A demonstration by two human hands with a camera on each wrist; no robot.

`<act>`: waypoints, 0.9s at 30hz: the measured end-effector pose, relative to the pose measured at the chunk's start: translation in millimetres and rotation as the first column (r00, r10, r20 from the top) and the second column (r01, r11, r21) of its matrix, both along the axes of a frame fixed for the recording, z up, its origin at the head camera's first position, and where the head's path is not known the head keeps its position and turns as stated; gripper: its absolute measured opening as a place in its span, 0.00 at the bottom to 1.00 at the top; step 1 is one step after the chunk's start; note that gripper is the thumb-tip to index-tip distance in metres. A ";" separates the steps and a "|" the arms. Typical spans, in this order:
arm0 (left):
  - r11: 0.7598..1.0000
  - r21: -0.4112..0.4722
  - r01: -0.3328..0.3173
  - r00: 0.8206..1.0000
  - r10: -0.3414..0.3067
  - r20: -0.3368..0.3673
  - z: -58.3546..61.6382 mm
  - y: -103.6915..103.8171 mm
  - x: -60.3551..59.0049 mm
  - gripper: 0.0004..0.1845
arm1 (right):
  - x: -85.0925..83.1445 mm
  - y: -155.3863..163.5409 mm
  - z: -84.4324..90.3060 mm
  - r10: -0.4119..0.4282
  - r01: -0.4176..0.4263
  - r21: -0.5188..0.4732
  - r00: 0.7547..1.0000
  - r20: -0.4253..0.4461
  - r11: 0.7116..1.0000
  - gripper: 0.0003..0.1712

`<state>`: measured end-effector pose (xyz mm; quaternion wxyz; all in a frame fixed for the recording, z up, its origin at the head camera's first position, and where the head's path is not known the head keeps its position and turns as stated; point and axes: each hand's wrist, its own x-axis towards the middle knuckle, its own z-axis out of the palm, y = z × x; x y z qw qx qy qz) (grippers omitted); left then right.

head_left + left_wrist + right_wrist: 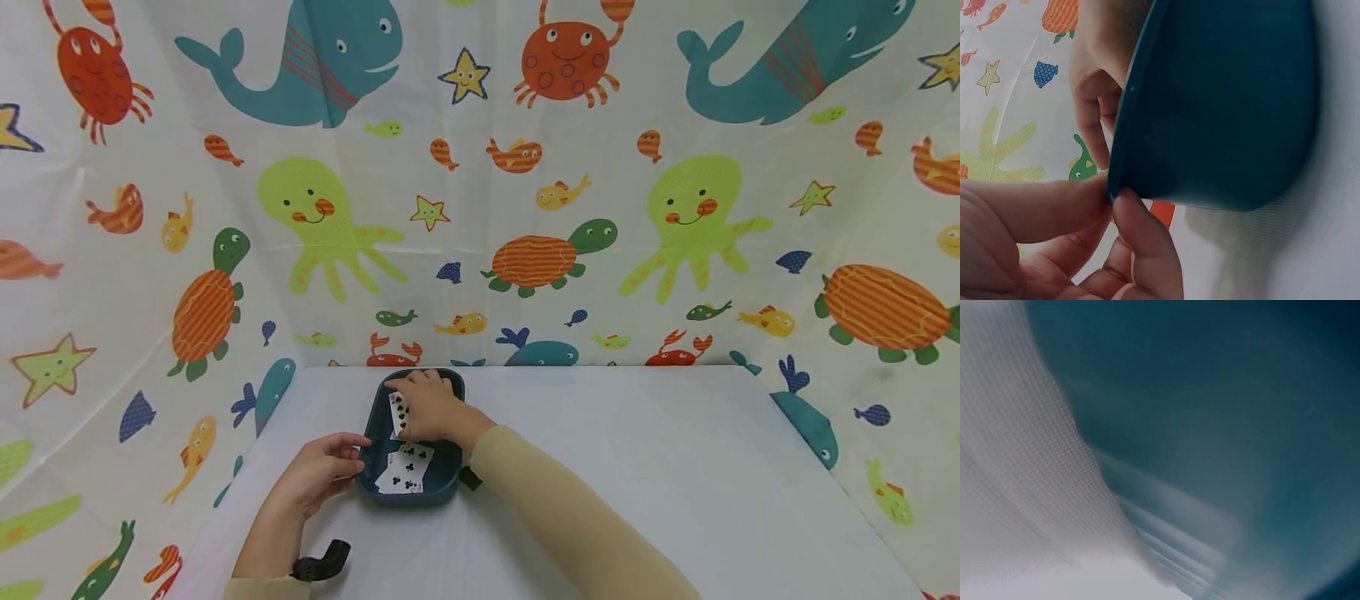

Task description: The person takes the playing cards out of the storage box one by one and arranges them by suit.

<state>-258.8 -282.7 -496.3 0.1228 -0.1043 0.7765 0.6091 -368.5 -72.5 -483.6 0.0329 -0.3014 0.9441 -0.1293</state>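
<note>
A dark teal tray (444,492) sits on the white table, with playing cards (405,472) lying in it. My right hand (426,406) reaches into the tray's far half and holds a clubs card (398,414) there. My left hand (322,469) pinches the tray's left rim; in the left wrist view thumb and forefinger (1141,231) close on the teal tray's rim (1124,131). The right wrist view is a blur of teal tray wall (1241,394) and stacked card edges (1172,550).
The white table (637,467) stretches out to the right of the tray. Sea-creature patterned curtains (480,183) wall in the back and both sides. A black wrist strap (321,562) shows near the front edge.
</note>
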 end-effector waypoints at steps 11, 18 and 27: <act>1.000 -0.015 0.004 1.000 -0.004 -0.010 -4.1 0.3 -1.7 0.22 | 9.9 13.2 9.0 -0.032 0.036 -0.077 0.998 0.060 0.996 0.53; 1.000 -0.022 0.006 1.000 -0.006 -0.003 -3.0 0.5 -2.8 0.22 | 10.1 34.5 12.1 -0.034 0.059 -0.185 0.991 0.132 0.981 0.53; 1.000 -0.025 -0.001 1.000 0.001 0.007 -2.4 -1.0 -1.5 0.22 | 12.1 58.3 20.9 -0.064 0.101 -0.234 0.985 0.162 0.967 0.51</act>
